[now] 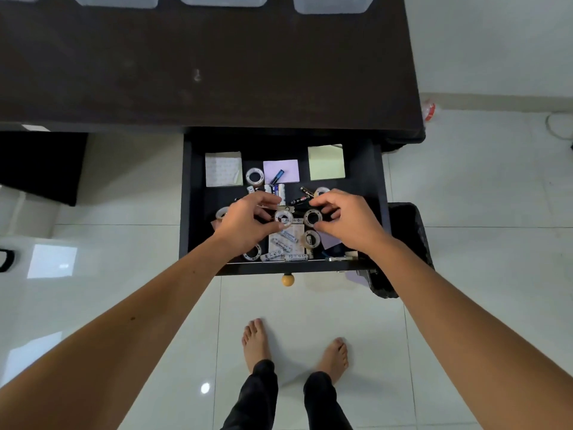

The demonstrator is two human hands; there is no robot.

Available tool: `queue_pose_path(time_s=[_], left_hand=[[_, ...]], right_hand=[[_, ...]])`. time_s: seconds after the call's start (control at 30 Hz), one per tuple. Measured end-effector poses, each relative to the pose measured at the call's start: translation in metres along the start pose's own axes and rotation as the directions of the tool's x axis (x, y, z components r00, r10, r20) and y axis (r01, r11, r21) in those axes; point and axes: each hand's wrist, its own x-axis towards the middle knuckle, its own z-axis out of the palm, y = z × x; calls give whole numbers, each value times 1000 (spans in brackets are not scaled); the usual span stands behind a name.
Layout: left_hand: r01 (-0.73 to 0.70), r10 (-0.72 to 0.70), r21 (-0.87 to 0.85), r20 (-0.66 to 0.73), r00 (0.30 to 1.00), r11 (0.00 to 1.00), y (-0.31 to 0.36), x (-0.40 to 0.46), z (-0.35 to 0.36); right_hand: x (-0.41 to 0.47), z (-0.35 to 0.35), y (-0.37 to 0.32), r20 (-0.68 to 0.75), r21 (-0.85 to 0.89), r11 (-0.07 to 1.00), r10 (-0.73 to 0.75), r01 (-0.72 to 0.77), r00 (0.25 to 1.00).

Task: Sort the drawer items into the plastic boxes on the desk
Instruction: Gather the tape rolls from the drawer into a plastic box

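Print marks the batteries (283, 240) and tape rolls (283, 219), too blurred to read.

Desk (217, 72) bears boxes (223, 0) (clear plastic).

Your arms are bare to past the elbows, no sleeves, rings or watch on your hands (248, 223); black trousers (257, 398), bare feet (255, 339).

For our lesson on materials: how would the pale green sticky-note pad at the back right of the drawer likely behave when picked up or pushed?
The pale green pad lies flat and square, so it would probably slide, not roll. It looks thin, so likely light. Loose top sheets might flex or lift.
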Motion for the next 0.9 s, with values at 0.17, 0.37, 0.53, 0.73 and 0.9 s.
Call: queue_pose_path(time_s=[0.17, 0.37, 0.53, 0.73, 0.9], left_hand=[[-80, 66, 133, 110, 992, 988, -2, 12, 2], [-189, 156, 225, 155, 976, 956, -5, 23, 6], [-204, 189, 201, 94, 978, 958, -8, 23, 3], [-222, 239, 142, -113, 965, 965, -12, 25, -16], [-189, 206, 108, -188, 960, 976, -15, 34, -30]], right_hand=[[12, 5, 10, 61, -141, 988, -51, 60, 997], [12, 4, 10, 16, -162, 978, -128, 129, 992], [13, 1, 9, -222, -137, 987, -114, 84, 968], [23, 6, 11, -234, -163, 987, -51, 13, 971], [27, 7, 13, -216, -113, 994, -13, -12, 976]])
